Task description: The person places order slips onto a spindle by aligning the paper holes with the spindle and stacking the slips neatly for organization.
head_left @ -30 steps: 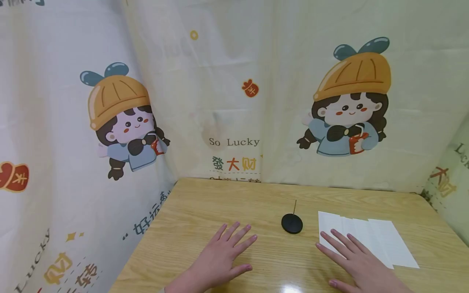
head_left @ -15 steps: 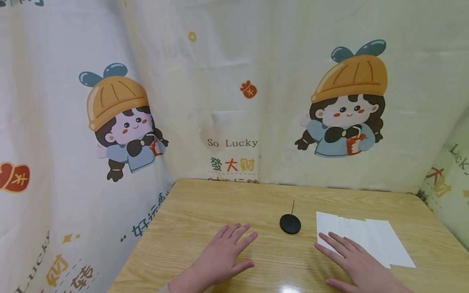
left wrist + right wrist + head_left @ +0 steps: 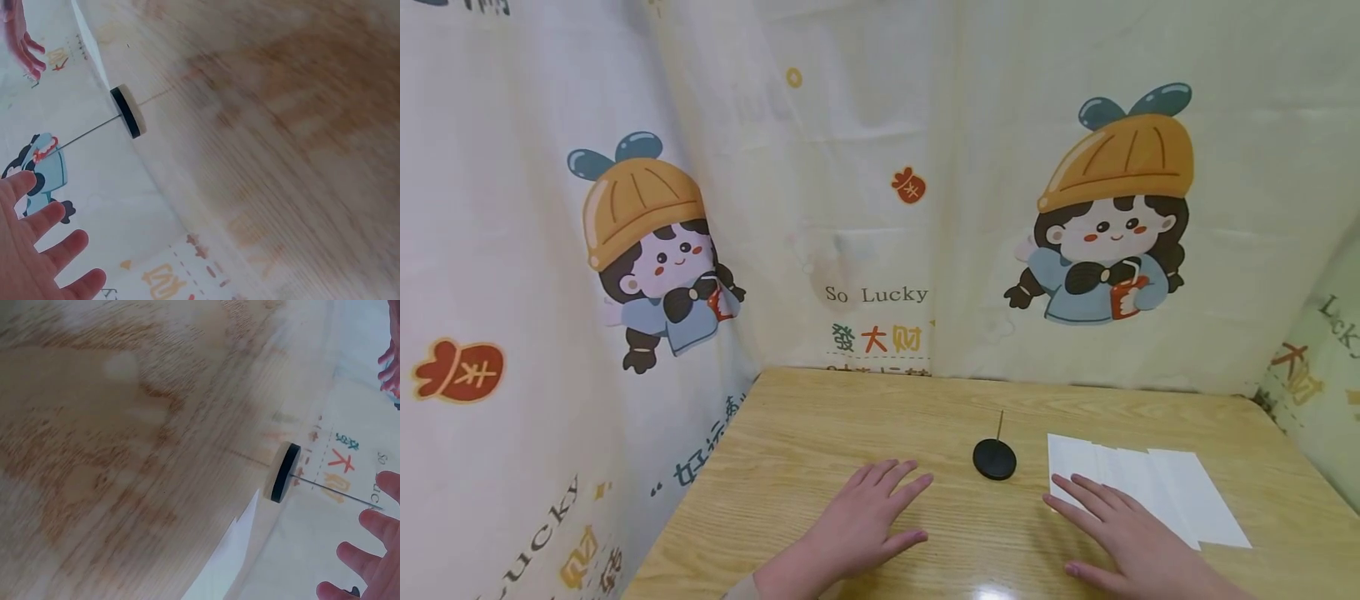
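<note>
My left hand (image 3: 857,521) hovers over the left-middle of the table, palm down, fingers extended and slightly spread, holding nothing. On the right, my right hand (image 3: 1123,533) is held the same way and overlaps the white paper strips (image 3: 1187,492) in the head view. Between and beyond both hands stands a round black base (image 3: 995,460) with a thin upright metal spike (image 3: 1000,425), a paper spike. In the left wrist view the black base (image 3: 127,112) is apart from the fingers (image 3: 65,250). The right wrist view shows it (image 3: 284,473) likewise apart from the fingers (image 3: 359,559).
The wooden table (image 3: 820,425) reaches back to a printed cream curtain (image 3: 865,208), which also hangs along the left and right sides. The paper strips lie fanned and overlapping at the table's right, beside the black base.
The left hand has shifted slightly to the right. The left side curtain has swayed, moving its prints rightward. The paper spike and paper strips stay put on the table.
</note>
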`<state>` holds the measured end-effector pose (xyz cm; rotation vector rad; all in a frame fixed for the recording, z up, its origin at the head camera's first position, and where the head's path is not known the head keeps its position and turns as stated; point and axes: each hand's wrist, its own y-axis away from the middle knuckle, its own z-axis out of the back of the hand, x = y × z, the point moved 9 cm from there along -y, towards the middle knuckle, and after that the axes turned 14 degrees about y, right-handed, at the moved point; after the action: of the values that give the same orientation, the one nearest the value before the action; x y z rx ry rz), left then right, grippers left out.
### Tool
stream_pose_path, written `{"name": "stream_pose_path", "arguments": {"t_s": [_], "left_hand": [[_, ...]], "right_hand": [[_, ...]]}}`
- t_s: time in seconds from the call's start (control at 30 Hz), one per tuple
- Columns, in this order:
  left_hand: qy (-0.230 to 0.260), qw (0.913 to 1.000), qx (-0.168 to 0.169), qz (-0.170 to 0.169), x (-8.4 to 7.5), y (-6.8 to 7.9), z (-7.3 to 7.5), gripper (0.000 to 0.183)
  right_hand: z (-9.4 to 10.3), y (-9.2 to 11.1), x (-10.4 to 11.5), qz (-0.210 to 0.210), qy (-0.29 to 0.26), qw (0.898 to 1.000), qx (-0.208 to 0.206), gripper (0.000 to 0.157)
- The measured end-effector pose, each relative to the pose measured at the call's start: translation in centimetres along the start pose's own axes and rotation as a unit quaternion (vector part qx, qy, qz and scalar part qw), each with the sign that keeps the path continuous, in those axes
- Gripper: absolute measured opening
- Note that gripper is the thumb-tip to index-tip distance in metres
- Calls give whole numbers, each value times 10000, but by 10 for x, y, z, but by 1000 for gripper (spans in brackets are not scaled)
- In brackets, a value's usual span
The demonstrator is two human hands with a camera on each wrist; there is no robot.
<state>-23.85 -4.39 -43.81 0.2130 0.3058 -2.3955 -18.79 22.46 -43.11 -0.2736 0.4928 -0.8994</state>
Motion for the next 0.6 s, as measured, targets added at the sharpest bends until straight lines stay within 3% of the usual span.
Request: {"name": "stream_pose_path", "arguments": {"t_s": [0.2,0.6], "left_hand": [[17,10000,-53,31,0,-6,0,66],[106,9998,-81,178,2,-14,-3,66]], "right_hand": [[-9,2,-5,-102,-17,9997,219,77],[-16,5,-15,-409,-99,9987,279,72]]}}
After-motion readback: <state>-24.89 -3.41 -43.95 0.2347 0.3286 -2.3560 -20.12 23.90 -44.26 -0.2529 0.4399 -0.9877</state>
